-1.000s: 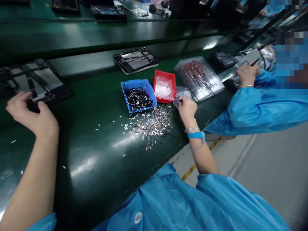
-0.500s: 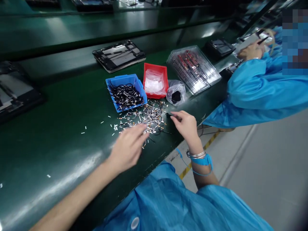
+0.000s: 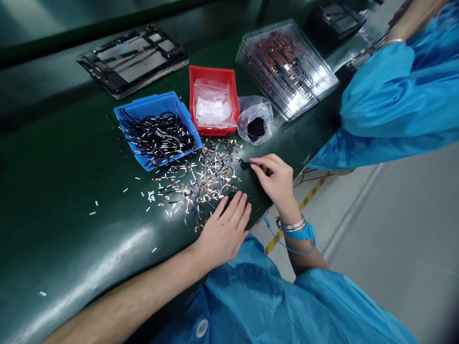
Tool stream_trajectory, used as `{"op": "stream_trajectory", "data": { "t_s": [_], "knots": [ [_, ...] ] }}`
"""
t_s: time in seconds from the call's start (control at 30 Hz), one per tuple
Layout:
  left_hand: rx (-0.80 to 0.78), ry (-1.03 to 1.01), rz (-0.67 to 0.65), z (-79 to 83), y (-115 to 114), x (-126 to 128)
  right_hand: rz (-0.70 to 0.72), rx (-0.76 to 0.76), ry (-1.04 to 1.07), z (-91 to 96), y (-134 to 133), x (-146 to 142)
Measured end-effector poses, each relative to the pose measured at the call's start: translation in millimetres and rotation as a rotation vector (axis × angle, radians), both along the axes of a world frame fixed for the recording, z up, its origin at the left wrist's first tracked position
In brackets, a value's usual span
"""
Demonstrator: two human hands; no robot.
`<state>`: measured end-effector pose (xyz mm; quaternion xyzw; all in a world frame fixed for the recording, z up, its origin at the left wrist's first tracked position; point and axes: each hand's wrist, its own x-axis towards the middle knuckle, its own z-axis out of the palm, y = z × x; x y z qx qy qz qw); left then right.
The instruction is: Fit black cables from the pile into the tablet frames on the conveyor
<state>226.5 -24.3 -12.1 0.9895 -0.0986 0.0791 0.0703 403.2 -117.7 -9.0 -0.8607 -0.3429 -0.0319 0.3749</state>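
My left hand (image 3: 225,228) lies on the green belt (image 3: 71,239) at the near edge of a loose pile of small cables and connectors (image 3: 201,177), fingers stretched out over the pile. My right hand (image 3: 276,179) is just right of the pile, with thumb and forefinger pinched on a small black part (image 3: 245,165). A blue bin (image 3: 154,129) holding black cables sits behind the pile. Beside it stands a red bin (image 3: 213,100) with a clear bag inside. A small plastic bag with black pieces (image 3: 255,122) lies to the right of the red bin.
A clear tray of red-and-black parts (image 3: 287,67) lies at the back right. An opened tablet chassis (image 3: 132,59) rests at the back left. A co-worker's blue sleeve (image 3: 390,95) reaches over the belt at right. White scraps dot the belt. The floor lies right of the belt edge.
My left hand left the tablet at far left and came to the near side of the cable pile. My right hand drew back from the small bag with a black part pinched.
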Motion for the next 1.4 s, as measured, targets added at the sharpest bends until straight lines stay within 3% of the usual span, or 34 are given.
{"op": "stream_trajectory", "data": {
  "t_s": [0.13,0.37,0.9,1.2,1.3,1.4],
  "knots": [
    [-0.013,-0.003,0.006,0.5,0,1,0.030,-0.039,-0.048,-0.2,-5,-5],
    [-0.042,-0.042,0.007,1.0,1,1,-0.018,0.032,-0.077,-0.5,-21,-17],
    [-0.051,-0.079,0.077,2.3,1,1,-0.007,0.048,-0.041,-6.2,-8,-11],
    [-0.054,-0.092,0.081,1.8,0,1,-0.183,-0.085,-0.053,2.5,-24,-10],
    [-0.066,-0.095,0.078,1.1,0,0,-0.094,-0.047,-0.043,6.5,-32,0],
    [-0.083,-0.079,0.079,0.3,0,-1,0.120,-0.028,0.020,7.4,-35,14]
  ]
}}
